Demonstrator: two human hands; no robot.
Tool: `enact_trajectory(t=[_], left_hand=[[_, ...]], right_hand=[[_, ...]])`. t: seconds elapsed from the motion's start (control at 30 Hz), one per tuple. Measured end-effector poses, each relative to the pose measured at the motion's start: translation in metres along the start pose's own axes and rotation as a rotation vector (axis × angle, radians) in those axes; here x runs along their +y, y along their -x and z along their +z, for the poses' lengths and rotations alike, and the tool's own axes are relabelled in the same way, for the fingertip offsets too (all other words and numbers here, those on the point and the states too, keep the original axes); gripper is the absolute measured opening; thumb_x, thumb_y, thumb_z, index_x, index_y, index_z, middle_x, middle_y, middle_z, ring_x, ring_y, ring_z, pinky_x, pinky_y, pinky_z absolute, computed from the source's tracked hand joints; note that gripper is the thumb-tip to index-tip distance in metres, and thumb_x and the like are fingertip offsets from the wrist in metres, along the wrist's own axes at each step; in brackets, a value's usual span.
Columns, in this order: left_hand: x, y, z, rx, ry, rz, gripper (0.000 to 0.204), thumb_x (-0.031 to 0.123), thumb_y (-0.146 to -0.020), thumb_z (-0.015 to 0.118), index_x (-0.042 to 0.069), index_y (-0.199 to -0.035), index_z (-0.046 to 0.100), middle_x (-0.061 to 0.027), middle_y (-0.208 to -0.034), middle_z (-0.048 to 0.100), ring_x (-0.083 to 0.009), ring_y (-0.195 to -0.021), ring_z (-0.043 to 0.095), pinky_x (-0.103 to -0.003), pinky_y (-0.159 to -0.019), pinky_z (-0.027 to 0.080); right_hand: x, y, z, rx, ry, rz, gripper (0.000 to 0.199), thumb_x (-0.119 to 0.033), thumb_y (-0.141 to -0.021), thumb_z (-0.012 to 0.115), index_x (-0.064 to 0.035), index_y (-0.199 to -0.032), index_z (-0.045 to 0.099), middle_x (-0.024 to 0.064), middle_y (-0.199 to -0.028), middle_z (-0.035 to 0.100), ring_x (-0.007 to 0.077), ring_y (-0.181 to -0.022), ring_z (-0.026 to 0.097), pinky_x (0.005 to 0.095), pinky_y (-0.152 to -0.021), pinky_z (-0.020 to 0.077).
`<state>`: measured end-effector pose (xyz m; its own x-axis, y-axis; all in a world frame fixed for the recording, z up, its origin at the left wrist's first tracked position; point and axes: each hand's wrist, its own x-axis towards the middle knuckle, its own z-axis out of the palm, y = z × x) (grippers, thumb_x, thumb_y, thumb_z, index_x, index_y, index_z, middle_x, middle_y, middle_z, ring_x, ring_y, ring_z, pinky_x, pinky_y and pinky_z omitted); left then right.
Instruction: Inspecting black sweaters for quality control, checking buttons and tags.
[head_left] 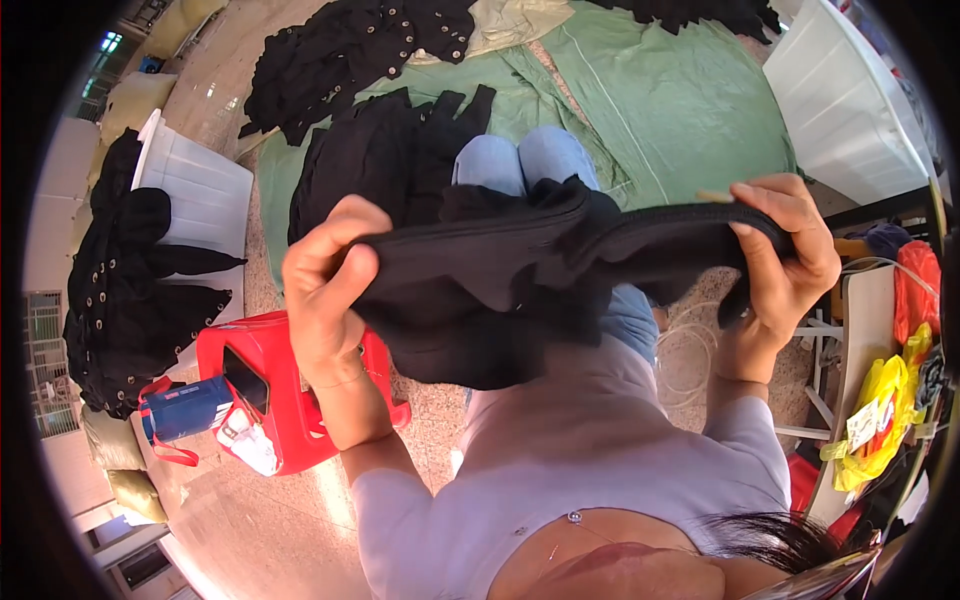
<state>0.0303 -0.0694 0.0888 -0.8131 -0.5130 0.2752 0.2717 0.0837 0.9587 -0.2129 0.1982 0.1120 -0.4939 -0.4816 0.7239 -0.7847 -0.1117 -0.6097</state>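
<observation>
A black garment [450,310] is stretched sideways between my hands, above my lap. Its upper edge carries a raised seam or band, and the loose cloth hangs below in folds. My left hand [335,265] pinches the left end between thumb and fingers. At the other end, my right hand [785,245] grips the edge, thumb in front and fingers behind. The middle of the cloth is bunched and twisted. Just past my knees lies a heap of black garments [350,165].
Black clothes with metal eyelets [345,55] lie on a green sheet [690,120]. White bins stand left [205,190] and right [835,100]; dark garments drape the left one. A red stool [300,430] holds a dark flat object and a blue box [185,410]. Yellow bag [880,400] at right.
</observation>
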Motion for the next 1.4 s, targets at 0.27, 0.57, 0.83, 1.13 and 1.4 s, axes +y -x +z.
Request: enact_trajectory(t=[0.27, 0.57, 0.83, 1.13, 1.4], left_hand=[[-0.044, -0.017, 0.063, 0.106, 0.186, -0.318, 0.011, 0.006, -0.089, 0.066, -0.003, -0.093, 0.07, 0.0017, -0.084, 0.066, -0.0047, -0.077, 0.057, -0.019, -0.073, 0.045], [-0.055, -0.002, 0.086, 0.21, 0.002, -0.133, 0.011, 0.006, -0.091, 0.066, -0.003, -0.096, 0.069, 0.001, -0.086, 0.067, -0.0038, -0.077, 0.056, -0.019, -0.07, 0.047], [-0.074, -0.001, 0.08, 0.238, -0.066, -0.178, 0.016, 0.007, -0.089, 0.067, -0.004, -0.102, 0.068, -0.0017, -0.089, 0.068, -0.0067, -0.08, 0.059, -0.022, -0.073, 0.049], [-0.082, 0.004, 0.06, 0.046, -0.138, -0.09, 0.019, -0.005, -0.074, 0.073, -0.004, -0.093, 0.068, -0.0048, -0.089, 0.066, -0.0112, -0.083, 0.06, -0.024, -0.077, 0.048], [-0.096, 0.007, 0.056, 0.073, -0.198, 0.018, 0.011, -0.006, -0.078, 0.07, -0.002, -0.086, 0.064, -0.0045, -0.083, 0.064, -0.0113, -0.078, 0.059, -0.024, -0.075, 0.047]], right_hand=[[0.005, 0.034, 0.072, -0.283, 0.162, -0.553, 0.043, -0.004, -0.054, 0.076, 0.0016, -0.097, 0.068, 0.0085, -0.088, 0.064, 0.0198, -0.065, 0.063, 0.0296, -0.05, 0.049], [0.016, 0.05, 0.106, -0.212, 0.171, -0.497, 0.044, -0.005, -0.053, 0.075, -0.0012, -0.096, 0.067, 0.007, -0.086, 0.063, 0.0178, -0.062, 0.061, 0.0283, -0.048, 0.045], [0.023, 0.05, 0.11, -0.231, 0.089, -0.465, 0.041, -0.006, -0.058, 0.074, -0.0043, -0.098, 0.067, 0.0071, -0.088, 0.064, 0.0205, -0.064, 0.063, 0.0308, -0.05, 0.047], [0.032, 0.067, 0.125, -0.434, -0.117, -0.113, 0.026, -0.009, -0.076, 0.071, -0.0086, -0.1, 0.06, 0.0055, -0.092, 0.06, 0.0264, -0.074, 0.064, 0.037, -0.059, 0.0522], [0.038, 0.053, 0.122, -0.586, -0.13, 0.047, 0.025, -0.022, -0.077, 0.074, -0.006, -0.088, 0.058, 0.0115, -0.07, 0.061, 0.0333, -0.065, 0.063, 0.0436, -0.053, 0.0452]])
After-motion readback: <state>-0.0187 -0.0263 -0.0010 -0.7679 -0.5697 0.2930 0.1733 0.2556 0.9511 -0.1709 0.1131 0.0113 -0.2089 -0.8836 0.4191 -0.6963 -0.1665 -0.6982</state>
